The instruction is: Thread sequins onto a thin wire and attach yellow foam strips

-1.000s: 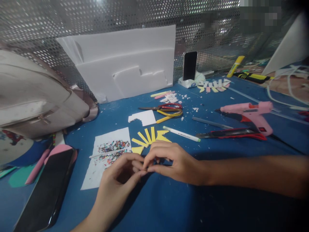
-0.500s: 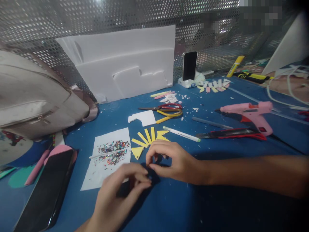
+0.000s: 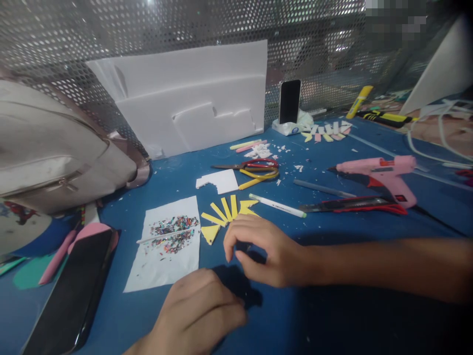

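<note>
My right hand [image 3: 264,249] hovers over the blue table with its fingers curved. Thumb and forefinger stand apart, and nothing shows between them. Just beyond its knuckles lie yellow strips [image 3: 219,212], a yellow triangle [image 3: 210,233] and a jagged yellow piece [image 3: 248,207], fanned out. My left hand [image 3: 201,315] is nearer to me, back up and fingers curled in; its fingertips are hidden, so anything in them cannot be seen. Left of it lies a white paper sheet [image 3: 148,276] bearing scattered glitter flakes [image 3: 173,226] and a thin white stick [image 3: 168,235].
Behind are scissors [image 3: 258,170], a white cut-out piece [image 3: 225,181] and a marker [image 3: 277,205]. On the right lie a cutter knife [image 3: 354,204] and a pink glue gun [image 3: 384,172]. A black phone [image 3: 70,291] and a bag [image 3: 62,148] occupy the left.
My left hand has turned palm down and curled its fingers, moving slightly toward me and right. My right hand's thumb has drawn back, widening the gap to the forefinger.
</note>
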A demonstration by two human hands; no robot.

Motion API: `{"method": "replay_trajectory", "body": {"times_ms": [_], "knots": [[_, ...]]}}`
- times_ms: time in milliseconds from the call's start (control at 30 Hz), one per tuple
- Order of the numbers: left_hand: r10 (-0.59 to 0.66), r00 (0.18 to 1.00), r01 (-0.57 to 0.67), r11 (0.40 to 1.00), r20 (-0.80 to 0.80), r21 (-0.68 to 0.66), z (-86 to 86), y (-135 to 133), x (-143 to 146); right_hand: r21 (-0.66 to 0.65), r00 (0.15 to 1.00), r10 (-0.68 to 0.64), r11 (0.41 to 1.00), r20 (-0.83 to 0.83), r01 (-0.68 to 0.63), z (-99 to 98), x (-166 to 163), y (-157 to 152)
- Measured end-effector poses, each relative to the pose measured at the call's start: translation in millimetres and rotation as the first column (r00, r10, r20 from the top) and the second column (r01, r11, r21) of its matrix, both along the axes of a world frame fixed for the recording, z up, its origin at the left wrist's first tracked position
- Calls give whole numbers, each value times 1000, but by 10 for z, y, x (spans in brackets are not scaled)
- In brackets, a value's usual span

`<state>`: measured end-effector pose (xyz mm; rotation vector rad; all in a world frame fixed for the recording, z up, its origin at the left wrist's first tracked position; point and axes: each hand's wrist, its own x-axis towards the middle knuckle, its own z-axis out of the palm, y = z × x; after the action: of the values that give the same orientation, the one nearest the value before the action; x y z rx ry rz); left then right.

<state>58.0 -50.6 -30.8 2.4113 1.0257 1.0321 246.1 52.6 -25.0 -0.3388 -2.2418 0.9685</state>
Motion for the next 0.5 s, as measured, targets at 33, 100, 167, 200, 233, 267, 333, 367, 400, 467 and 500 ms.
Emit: {"method": "replay_trajectory", "body": {"times_ms": [33, 100, 167, 200, 233, 267, 333, 367, 400, 467, 500], "knots": [[-11, 1000, 11, 1000, -19, -1, 4, 18, -31, 30, 999, 40, 999, 1, -40, 3, 5, 4], [-8, 999, 7, 1000, -36, -11, 20, 47, -74, 54, 991, 130, 990, 15, -130, 6, 12, 8], [39, 999, -41, 998, -35, -41, 50, 65, -82, 58, 983, 179, 982, 33, -181, 4, 16, 7], [74, 997, -76, 995, -26, -58, 69, 72, -75, 58, 982, 187, 980, 38, -189, 3, 17, 5], [115, 993, -115, 990, -12, -77, 89, 77, -64, 52, 982, 187, 981, 39, -188, 3, 17, 4], [153, 988, -152, 983, 3, -99, 107, 81, -51, 39, 982, 185, 982, 37, -187, 4, 17, 3], [217, 976, -210, 967, 34, -142, 131, 88, -29, 1, 982, 187, 982, 35, -187, 6, 15, 5], [244, 969, -234, 959, 45, -158, 136, 93, -23, -19, 982, 188, 982, 35, -188, 7, 14, 8], [262, 964, -250, 953, 47, -171, 136, 97, -21, -37, 982, 186, 982, 36, -185, 7, 13, 11], [266, 962, -254, 952, 54, -174, 124, 108, -24, -70, 985, 168, 984, 33, -165, 4, 12, 17], [265, 963, -252, 952, 57, -172, 116, 112, -28, -88, 987, 157, 984, 25, -154, 1, 11, 20]]}}
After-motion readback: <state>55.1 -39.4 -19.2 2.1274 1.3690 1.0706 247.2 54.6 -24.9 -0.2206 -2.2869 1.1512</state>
